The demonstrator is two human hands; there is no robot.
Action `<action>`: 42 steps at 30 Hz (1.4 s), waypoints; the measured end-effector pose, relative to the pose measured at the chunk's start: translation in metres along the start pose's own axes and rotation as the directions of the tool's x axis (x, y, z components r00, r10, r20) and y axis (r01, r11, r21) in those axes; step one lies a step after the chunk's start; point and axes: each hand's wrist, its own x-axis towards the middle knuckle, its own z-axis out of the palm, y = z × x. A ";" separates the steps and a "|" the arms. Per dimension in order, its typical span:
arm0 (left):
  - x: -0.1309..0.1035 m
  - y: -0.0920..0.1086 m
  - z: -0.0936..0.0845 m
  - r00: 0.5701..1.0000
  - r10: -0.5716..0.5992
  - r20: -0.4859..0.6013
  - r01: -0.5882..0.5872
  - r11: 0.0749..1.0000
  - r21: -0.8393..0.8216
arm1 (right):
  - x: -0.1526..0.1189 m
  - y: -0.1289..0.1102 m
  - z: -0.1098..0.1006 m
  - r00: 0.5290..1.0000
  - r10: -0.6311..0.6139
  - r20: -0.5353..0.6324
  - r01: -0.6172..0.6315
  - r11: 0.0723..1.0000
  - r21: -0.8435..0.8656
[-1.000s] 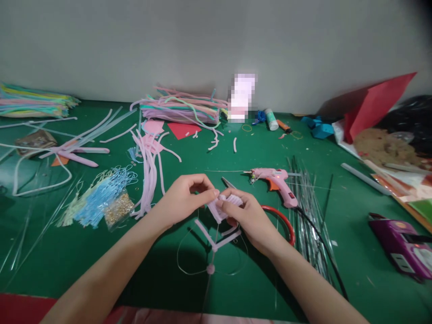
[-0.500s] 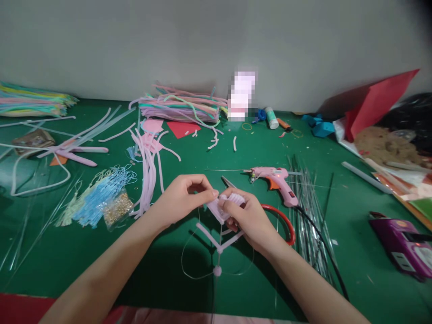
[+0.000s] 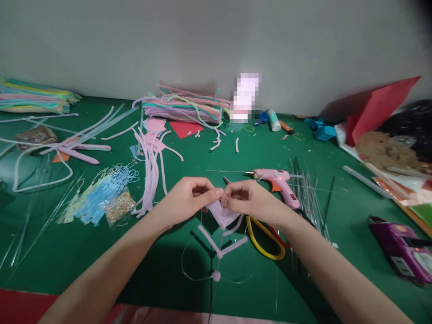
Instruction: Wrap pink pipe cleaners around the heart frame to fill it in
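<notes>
Between my hands is a lilac pipe-cleaner shape [image 3: 224, 218], folded into nested V-shaped rows and set on a thin wire. My left hand [image 3: 189, 199] pinches its upper left end with thumb and forefinger. Close beside it, the closed fingertips of my right hand [image 3: 254, 200] grip the upper part. Below on the same wire sit a smaller lilac V [image 3: 220, 254] and a round lilac ball [image 3: 216, 276], with a clear thin loop at each side. Scissors [image 3: 266, 240] with yellow and red handles lie partly under my right hand.
A pink glue gun [image 3: 275, 177] lies right of centre beside clear sticks or strips [image 3: 308, 193]. Blue tassels [image 3: 96, 193], a bag of gold beads [image 3: 118, 207] and loose lilac pipe cleaners [image 3: 151, 175] are left. A purple power box [image 3: 405, 249] stands right.
My right hand has shifted up from the side of the folded lilac shape to its top, beside my left fingertips. More of the shape and the scissors' yellow handle now show.
</notes>
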 end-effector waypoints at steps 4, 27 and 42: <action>-0.002 -0.001 -0.006 1.000 0.002 0.003 -0.002 1.000 0.020 | 0.002 -0.002 -0.003 0.999 0.000 0.048 0.003 0.999 -0.054; -0.002 0.003 -0.003 0.999 0.029 0.041 -0.037 0.977 0.210 | 0.003 0.005 -0.001 0.993 -0.036 0.115 0.047 0.994 -0.095; -0.002 0.003 -0.004 0.997 0.018 0.072 -0.028 0.988 0.151 | -0.011 -0.002 -0.019 1.000 0.015 0.019 -0.015 1.000 -0.025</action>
